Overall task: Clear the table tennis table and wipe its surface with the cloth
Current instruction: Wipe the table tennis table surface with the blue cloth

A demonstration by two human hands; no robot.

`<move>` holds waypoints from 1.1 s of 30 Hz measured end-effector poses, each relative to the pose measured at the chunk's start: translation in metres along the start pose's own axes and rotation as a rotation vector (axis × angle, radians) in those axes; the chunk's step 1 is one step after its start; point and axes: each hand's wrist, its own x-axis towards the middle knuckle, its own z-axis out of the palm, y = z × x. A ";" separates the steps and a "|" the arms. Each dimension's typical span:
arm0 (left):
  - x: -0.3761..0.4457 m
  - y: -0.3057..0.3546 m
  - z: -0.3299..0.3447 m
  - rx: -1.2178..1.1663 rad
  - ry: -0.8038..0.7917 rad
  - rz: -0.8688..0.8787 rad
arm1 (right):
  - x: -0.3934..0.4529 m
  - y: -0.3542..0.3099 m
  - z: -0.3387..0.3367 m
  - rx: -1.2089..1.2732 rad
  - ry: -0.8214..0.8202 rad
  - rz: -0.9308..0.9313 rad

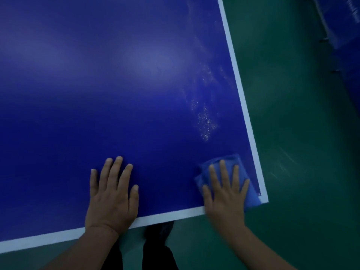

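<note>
The blue table tennis table (116, 94) with a white border line fills most of the view. My right hand (226, 193) presses flat, fingers spread, on a folded blue cloth (231, 159) at the table's near right corner. My left hand (113, 193) lies flat on the bare surface near the front edge, fingers apart, holding nothing. A patch of pale specks and smears (205, 121) runs along the right side of the table, beyond the cloth.
Green floor (302, 133) surrounds the table on the right and front. A blue object (344, 26) stands at the top right. My dark-trousered legs and shoe (159, 242) are just below the table's front edge.
</note>
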 end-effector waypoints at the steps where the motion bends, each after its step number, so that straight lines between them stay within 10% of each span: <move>1: 0.000 0.000 0.000 -0.005 0.010 0.000 | -0.006 -0.015 0.003 -0.009 -0.006 -0.073; 9: -0.001 -0.002 0.000 -0.041 0.058 -0.087 | 0.106 -0.152 -0.004 0.093 0.004 -0.490; 17: -0.001 -0.001 -0.001 -0.006 0.002 -0.069 | 0.215 0.030 -0.035 0.110 -0.023 0.233; 24: 0.000 -0.001 0.000 0.012 -0.017 -0.074 | 0.068 0.000 -0.012 0.034 -0.032 0.001; 33: 0.002 -0.001 0.000 0.020 -0.020 -0.069 | 0.240 0.018 -0.036 0.095 -0.038 0.152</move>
